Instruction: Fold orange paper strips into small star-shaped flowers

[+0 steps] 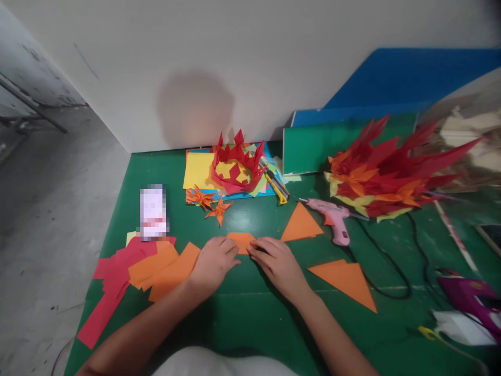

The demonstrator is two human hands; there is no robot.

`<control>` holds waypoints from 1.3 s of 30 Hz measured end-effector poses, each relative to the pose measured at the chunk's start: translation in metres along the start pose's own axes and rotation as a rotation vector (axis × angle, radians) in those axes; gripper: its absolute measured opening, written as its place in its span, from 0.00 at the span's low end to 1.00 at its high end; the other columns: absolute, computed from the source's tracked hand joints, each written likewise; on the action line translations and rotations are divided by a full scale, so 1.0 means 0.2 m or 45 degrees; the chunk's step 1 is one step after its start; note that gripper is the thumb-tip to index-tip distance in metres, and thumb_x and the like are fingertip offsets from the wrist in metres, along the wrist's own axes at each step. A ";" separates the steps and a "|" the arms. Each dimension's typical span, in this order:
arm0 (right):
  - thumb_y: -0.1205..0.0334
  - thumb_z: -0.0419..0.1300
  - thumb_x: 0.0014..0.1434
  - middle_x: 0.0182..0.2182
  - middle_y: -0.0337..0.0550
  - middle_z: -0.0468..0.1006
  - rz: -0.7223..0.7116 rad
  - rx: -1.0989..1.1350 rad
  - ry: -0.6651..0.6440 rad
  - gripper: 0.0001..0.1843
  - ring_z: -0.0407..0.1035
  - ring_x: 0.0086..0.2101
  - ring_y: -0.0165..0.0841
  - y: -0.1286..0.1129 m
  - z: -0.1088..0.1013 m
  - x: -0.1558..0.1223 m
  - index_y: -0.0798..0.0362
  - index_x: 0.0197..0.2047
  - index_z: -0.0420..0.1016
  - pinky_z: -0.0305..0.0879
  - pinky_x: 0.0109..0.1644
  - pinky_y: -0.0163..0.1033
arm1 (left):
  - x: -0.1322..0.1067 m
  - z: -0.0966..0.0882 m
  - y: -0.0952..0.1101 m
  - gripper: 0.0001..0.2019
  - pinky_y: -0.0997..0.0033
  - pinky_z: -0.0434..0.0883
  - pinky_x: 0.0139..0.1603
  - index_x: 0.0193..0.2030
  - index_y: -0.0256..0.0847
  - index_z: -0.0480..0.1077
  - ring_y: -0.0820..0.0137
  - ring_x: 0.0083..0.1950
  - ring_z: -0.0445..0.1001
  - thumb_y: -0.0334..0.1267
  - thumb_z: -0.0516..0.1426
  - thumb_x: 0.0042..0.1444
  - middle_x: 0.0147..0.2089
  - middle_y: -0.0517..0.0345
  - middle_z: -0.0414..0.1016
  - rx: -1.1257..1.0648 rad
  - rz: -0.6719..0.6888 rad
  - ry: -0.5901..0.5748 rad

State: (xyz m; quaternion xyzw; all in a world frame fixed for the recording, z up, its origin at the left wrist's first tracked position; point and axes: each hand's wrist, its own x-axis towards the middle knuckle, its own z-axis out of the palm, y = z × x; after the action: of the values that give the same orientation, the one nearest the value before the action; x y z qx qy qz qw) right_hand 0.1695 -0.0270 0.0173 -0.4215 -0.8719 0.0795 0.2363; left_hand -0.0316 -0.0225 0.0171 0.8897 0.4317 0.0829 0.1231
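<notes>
A small folded orange paper piece (pixel 241 241) lies on the green table (pixel 250 324) in front of me. My left hand (pixel 214 261) rests on its left end with curled fingers pressing it down. From the other side my right hand (pixel 274 258) presses the right end with its fingertips. Two orange paper triangles lie nearby, one (pixel 300 224) just beyond my right hand and one (pixel 344 282) to its right. A pile of orange (pixel 164 269) and red paper sheets (pixel 113 277) sits left of my left hand.
A pink glue gun (pixel 333 219) with a black cord lies right of centre. Behind are a red paper crown (pixel 236 167) on coloured sheets, small orange paper flowers (pixel 207 201), a yellow cutter (pixel 276 189) and a large red-orange paper flower bunch (pixel 387 177). Purple tool (pixel 469 297) at right edge.
</notes>
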 end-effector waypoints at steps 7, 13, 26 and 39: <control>0.65 0.47 0.66 0.38 0.46 0.79 -0.046 0.034 -0.157 0.16 0.70 0.38 0.34 0.01 0.01 0.00 0.53 0.43 0.77 0.69 0.42 0.41 | 0.01 0.04 0.00 0.12 0.68 0.69 0.41 0.35 0.40 0.68 0.69 0.40 0.70 0.36 0.46 0.66 0.37 0.56 0.71 -0.114 -0.009 0.057; 0.63 0.50 0.65 0.37 0.46 0.79 -0.038 0.112 -0.131 0.13 0.71 0.38 0.35 0.03 0.02 0.00 0.53 0.42 0.77 0.70 0.44 0.42 | -0.02 0.08 -0.01 0.11 0.66 0.71 0.46 0.35 0.38 0.68 0.68 0.41 0.72 0.30 0.46 0.65 0.36 0.53 0.72 0.006 0.088 0.113; 0.67 0.49 0.64 0.32 0.45 0.77 0.311 0.309 -0.284 0.12 0.70 0.35 0.35 0.01 -0.01 0.12 0.53 0.35 0.73 0.67 0.41 0.41 | 0.02 0.02 -0.02 0.12 0.67 0.72 0.42 0.37 0.38 0.70 0.69 0.40 0.73 0.37 0.48 0.65 0.39 0.54 0.75 -0.146 -0.012 0.169; 0.68 0.51 0.59 0.27 0.42 0.74 0.454 0.203 -0.217 0.08 0.67 0.30 0.34 -0.03 0.02 0.14 0.52 0.30 0.68 0.62 0.34 0.37 | 0.04 0.05 -0.02 0.09 0.66 0.72 0.41 0.29 0.36 0.65 0.69 0.37 0.69 0.35 0.53 0.61 0.37 0.54 0.68 -0.320 -0.277 0.295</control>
State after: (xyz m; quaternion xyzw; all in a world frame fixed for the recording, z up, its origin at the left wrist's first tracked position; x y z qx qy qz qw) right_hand 0.1492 -0.0088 0.0262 -0.5409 -0.7912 0.2242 0.1763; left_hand -0.0276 -0.0149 0.0075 0.7998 0.5230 0.2243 0.1909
